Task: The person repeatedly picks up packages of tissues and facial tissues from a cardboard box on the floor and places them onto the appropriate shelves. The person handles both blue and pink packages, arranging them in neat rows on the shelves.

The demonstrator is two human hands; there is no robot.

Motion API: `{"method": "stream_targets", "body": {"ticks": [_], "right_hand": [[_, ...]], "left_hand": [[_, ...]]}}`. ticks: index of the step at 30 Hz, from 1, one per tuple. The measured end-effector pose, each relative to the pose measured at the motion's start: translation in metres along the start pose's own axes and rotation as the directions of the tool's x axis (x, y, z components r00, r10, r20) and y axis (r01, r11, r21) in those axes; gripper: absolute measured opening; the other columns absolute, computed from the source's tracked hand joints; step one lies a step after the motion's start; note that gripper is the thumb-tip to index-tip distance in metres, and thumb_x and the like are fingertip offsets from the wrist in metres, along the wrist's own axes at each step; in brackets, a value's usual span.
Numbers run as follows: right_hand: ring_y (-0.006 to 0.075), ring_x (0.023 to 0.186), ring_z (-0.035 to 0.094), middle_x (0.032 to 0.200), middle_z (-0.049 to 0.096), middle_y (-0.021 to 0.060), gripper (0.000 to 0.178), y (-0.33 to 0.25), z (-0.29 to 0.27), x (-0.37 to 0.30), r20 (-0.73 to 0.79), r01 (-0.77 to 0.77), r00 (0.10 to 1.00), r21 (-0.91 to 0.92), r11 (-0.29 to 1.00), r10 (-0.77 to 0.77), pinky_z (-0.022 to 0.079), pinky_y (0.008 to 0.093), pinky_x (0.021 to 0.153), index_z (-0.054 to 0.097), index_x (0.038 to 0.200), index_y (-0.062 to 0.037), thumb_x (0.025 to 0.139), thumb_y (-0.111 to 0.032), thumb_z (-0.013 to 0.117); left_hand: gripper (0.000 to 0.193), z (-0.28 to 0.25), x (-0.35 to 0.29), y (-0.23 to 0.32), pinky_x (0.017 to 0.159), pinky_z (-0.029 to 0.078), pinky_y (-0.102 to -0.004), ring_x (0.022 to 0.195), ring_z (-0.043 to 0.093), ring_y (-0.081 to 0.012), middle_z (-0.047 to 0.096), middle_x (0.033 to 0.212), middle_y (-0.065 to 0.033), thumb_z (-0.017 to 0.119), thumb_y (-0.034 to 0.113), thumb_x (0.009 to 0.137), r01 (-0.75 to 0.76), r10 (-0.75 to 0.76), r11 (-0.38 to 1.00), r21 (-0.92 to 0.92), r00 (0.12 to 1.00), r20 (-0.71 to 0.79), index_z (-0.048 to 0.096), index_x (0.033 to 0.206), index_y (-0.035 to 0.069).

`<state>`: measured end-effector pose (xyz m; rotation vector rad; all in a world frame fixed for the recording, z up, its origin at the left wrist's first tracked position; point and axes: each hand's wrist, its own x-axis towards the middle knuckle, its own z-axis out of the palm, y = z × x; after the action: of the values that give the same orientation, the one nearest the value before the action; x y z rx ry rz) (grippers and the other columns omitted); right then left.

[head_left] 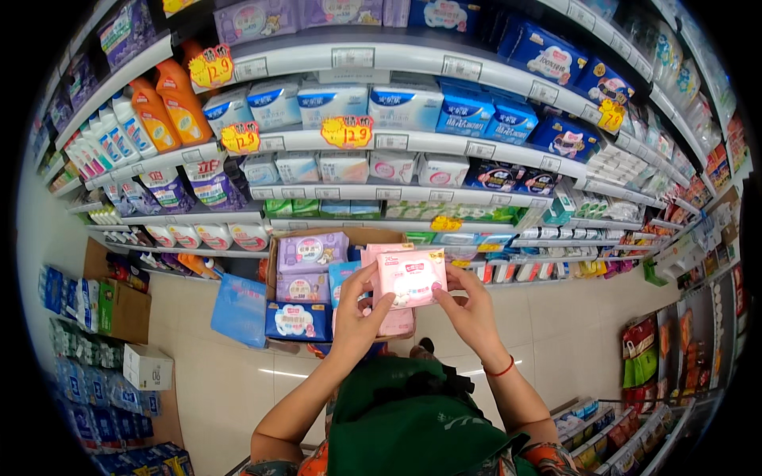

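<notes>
Between both hands I hold up a pink and white pack of sanitary pads [413, 276], its printed front facing up. My left hand [361, 305] grips its left side, thumb on the lower left corner. The right side is held by my right hand [467, 305], with the thumb on the lower right corner. Beneath the pack stands an open cardboard box [271, 274]. It holds purple packs [311, 252], a dark blue pack [298, 320] and more pink packs [397, 323], partly hidden by my left hand and the held pack.
Ahead, tiered shelves [381, 57] carry rows of packs and yellow price signs [347, 132]. A blue plastic sheet or flap [240, 309] juts out left of the box. Stacked goods [91, 389] line the left wall. At lower right stands a rack [607, 436]; tiled floor [548, 325] lies between.
</notes>
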<state>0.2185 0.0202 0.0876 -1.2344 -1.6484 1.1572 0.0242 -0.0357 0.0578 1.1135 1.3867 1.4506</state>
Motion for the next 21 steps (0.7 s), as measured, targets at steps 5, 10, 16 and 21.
{"method": "stream_targets", "body": {"ticks": [5,10,16,21], "right_hand": [[0.0141,0.101,0.06,0.116,0.058,0.0075,0.046,-0.015,-0.016,0.011,-0.035,0.092,0.995,0.006,0.996,-0.091,0.055,0.0268,0.078,0.057,0.133,-0.0034,0.088,-0.003,0.07],[0.0141,0.101,0.059,0.115,0.056,0.0065,0.049,-0.034,-0.036,0.025,-0.073,0.181,0.981,0.018,0.983,-0.18,0.055,0.0265,0.079,0.056,0.134,-0.0037,0.087,0.0,0.07],[0.0185,0.098,0.062,0.107,0.056,0.01,0.052,-0.057,-0.064,0.046,-0.106,0.314,0.945,0.014,0.949,-0.31,0.056,0.0288,0.077,0.056,0.135,-0.0042,0.085,0.002,0.07],[0.0192,0.102,0.062,0.11,0.055,0.0106,0.052,-0.069,-0.086,0.067,-0.141,0.412,0.9,-0.03,0.911,-0.412,0.057,0.0295,0.079,0.054,0.136,-0.0018,0.086,0.002,0.07]], "left_hand": [[0.058,0.012,0.016,0.021,0.095,0.046,-0.031,0.117,0.051,-0.0147,0.051,0.133,-0.0064,0.067,0.004,0.092,-0.036,0.036,0.999,-0.01,0.999,0.018,0.045,0.146,0.005],[0.059,0.031,0.036,0.048,0.097,0.047,-0.0323,0.118,0.051,-0.0155,0.05,0.131,-0.0075,0.066,0.003,0.092,-0.098,0.1,0.993,-0.059,0.994,0.033,0.045,0.146,0.006],[0.058,0.049,0.062,0.075,0.096,0.048,-0.031,0.117,0.052,-0.015,0.048,0.131,-0.0071,0.063,-0.003,0.093,-0.245,0.245,0.969,-0.008,0.968,0.054,0.043,0.147,0.003],[0.058,0.07,0.082,0.11,0.098,0.049,-0.0325,0.12,0.049,-0.0164,0.046,0.134,-0.0088,0.064,-0.003,0.092,-0.298,0.298,0.955,-0.01,0.954,0.044,0.043,0.146,0.001]]}}
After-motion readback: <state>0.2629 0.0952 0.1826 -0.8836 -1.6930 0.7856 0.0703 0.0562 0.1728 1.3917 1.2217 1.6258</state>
